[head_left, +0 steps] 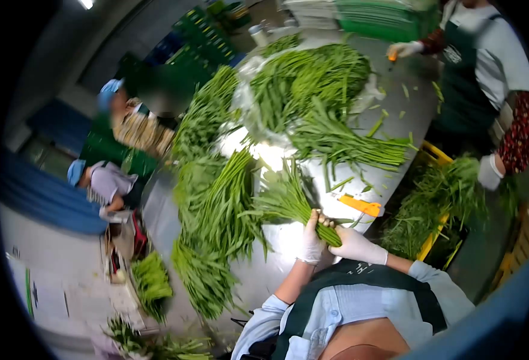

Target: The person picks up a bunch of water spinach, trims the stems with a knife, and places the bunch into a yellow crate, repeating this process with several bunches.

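A bunch of leafy green stems point(288, 201) is held over the metal table point(276, 243), its leaves pointing away from me. My left hand point(313, 239), in a white glove, is wrapped round the stems near their lower end. My right hand point(357, 245), also gloved, closes on the cut ends of the same bunch. Just beyond my right hand lies an orange-handled knife point(360, 205). Long piles of greens point(216, 198) lie to the left of the bunch, and another loose bunch point(348, 141) rests beyond it.
A large heap of greens point(312, 75) lies on plastic at the far side. At the right, a co-worker point(471, 66) holds an orange tool and touches greens above a yellow crate point(435, 240). Two more people stand at the left. Green crates point(378, 18) are at the back.
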A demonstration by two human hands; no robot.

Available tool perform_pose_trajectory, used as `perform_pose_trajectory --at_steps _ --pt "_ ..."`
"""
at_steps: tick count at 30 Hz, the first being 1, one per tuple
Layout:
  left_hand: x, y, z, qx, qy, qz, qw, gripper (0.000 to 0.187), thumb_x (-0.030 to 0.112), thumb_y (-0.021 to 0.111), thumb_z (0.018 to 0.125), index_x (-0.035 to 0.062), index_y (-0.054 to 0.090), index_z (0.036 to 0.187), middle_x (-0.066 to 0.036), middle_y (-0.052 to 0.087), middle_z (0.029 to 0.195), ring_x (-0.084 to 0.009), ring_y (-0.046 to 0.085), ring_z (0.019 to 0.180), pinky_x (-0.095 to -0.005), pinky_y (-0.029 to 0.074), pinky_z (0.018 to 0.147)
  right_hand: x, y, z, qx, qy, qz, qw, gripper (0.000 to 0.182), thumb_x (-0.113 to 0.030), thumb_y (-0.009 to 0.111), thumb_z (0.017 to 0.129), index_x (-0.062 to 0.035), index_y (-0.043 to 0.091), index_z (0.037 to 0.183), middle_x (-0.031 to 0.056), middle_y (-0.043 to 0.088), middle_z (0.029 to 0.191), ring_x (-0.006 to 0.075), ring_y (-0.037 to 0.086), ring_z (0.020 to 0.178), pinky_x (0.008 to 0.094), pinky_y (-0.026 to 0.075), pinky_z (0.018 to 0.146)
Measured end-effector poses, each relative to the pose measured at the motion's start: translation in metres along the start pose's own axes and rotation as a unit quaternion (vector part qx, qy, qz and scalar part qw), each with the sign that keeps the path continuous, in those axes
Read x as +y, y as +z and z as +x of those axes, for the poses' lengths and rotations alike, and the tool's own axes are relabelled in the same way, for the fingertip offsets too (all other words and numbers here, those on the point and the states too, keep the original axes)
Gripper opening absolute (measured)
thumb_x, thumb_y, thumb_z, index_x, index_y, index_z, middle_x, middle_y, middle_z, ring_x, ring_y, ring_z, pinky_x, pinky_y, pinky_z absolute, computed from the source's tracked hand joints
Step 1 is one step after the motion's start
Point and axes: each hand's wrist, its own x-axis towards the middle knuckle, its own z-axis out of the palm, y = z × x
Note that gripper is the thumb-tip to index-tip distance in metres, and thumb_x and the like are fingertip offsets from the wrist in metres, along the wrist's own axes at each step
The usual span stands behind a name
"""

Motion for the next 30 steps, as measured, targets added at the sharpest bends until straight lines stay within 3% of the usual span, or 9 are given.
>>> perform_pose_trajectory --at_steps 6,9,12,13,15,18,21,24,30 --pt "-0.01 -0.005 0.014 0.0 -0.122 -0.045 0.992 0.028 0.027 0.045 0.094 0.0114 0.041 0.072 0.002 0.037 0.061 -0.0113 0.038 0.058 -0.0256 0.04 0.062 -0.004 -0.036 0.002 -0.176 0.118 -0.099 0.972 0.058 -0.057 0.058 0.074 -0.0009 0.058 0.089 0.0194 0.063 0.082 0.0345 0.061 0.081 0.0382 0.048 0.071" --pt "-0.003 0.004 0.008 0.007 -0.104 -0.073 0.992 0.021 0.025 0.047 0.094 0.0112 0.043 0.079 0.003 0.039 0.063 -0.0095 0.039 0.058 -0.0251 0.041 0.063 0.008 -0.072 0.016 -0.049 0.148 -0.059 0.986 0.039 -0.042 0.056 0.082 -0.0058 0.061 0.095 0.0143 0.064 0.085 0.0254 0.062 0.076 0.0339 0.049 0.068" --pt "0.003 0.005 0.002 0.017 -0.099 -0.072 0.992 0.017 0.024 0.049 0.093 0.0118 0.044 0.082 0.004 0.039 0.063 -0.0081 0.039 0.058 -0.0247 0.041 0.062 0.033 -0.125 0.048 0.165 0.21 -0.046 0.963 0.022 -0.023 0.053 0.082 -0.004 0.061 0.09 0.0158 0.063 0.083 0.0282 0.061 0.073 0.0371 0.048 0.065" --pt "0.002 0.002 0.002 0.01 -0.097 -0.076 0.992 0.017 0.024 0.049 0.093 0.0118 0.044 0.082 0.004 0.039 0.063 -0.008 0.039 0.058 -0.0248 0.042 0.062 0.054 -0.141 0.059 0.274 0.099 -0.155 0.944 0.019 -0.019 0.054 0.08 -0.0031 0.061 0.085 0.0164 0.062 0.08 0.0316 0.06 0.073 0.0387 0.047 0.064" --pt "0.001 -0.005 0.001 -0.004 -0.09 -0.085 0.992 0.017 0.024 0.049 0.093 0.0118 0.044 0.082 0.004 0.04 0.063 -0.0078 0.039 0.057 -0.0251 0.042 0.062 0.077 -0.167 0.073 0.333 0.083 -0.259 0.903 0.015 -0.018 0.056 0.079 -0.0044 0.061 0.082 0.015 0.061 0.081 0.0333 0.059 0.078 0.0413 0.047 0.069" --pt "0.003 -0.007 -0.001 0.007 -0.088 -0.085 0.992 0.017 0.023 0.049 0.093 0.0116 0.044 0.081 0.004 0.04 0.063 -0.0078 0.04 0.057 -0.0252 0.042 0.062 0.106 -0.176 0.082 0.251 0.112 -0.398 0.875 0.017 -0.02 0.064 0.073 -0.0057 0.062 0.082 0.0132 0.062 0.082 0.0316 0.058 0.083 0.0408 0.046 0.074" --pt "0.004 -0.01 -0.002 0.011 -0.1 -0.089 0.991 0.018 0.023 0.05 0.092 0.0115 0.044 0.08 0.004 0.04 0.063 -0.0081 0.04 0.057 -0.0251 0.042 0.062 0.111 -0.176 0.085 0.205 0.11 -0.385 0.893 0.018 -0.019 0.066 0.07 -0.0044 0.062 0.081 0.0123 0.059 0.074 0.0296 0.059 0.077 0.0371 0.047 0.068" --pt "0.005 -0.006 -0.005 0.027 -0.118 -0.106 0.987 0.018 0.023 0.05 0.092 0.0115 0.045 0.079 0.004 0.039 0.062 -0.0083 0.04 0.057 -0.0248 0.042 0.062 0.065 -0.188 0.08 0.189 0.203 -0.196 0.941 0.02 -0.021 0.067 0.07 -0.0032 0.061 0.079 0.0113 0.059 0.071 0.0263 0.059 0.071 0.0359 0.046 0.065" --pt "0.004 -0.005 -0.006 0.025 -0.137 -0.104 0.985 0.017 0.021 0.051 0.091 0.0118 0.045 0.079 0.004 0.038 0.061 -0.0084 0.039 0.056 -0.0242 0.042 0.059 0.078 -0.19 0.076 0.246 0.162 -0.133 0.946 0.024 -0.023 0.06 0.08 0.0005 0.059 0.085 0.0101 0.059 0.069 0.0201 0.055 0.063 0.0306 0.044 0.06"
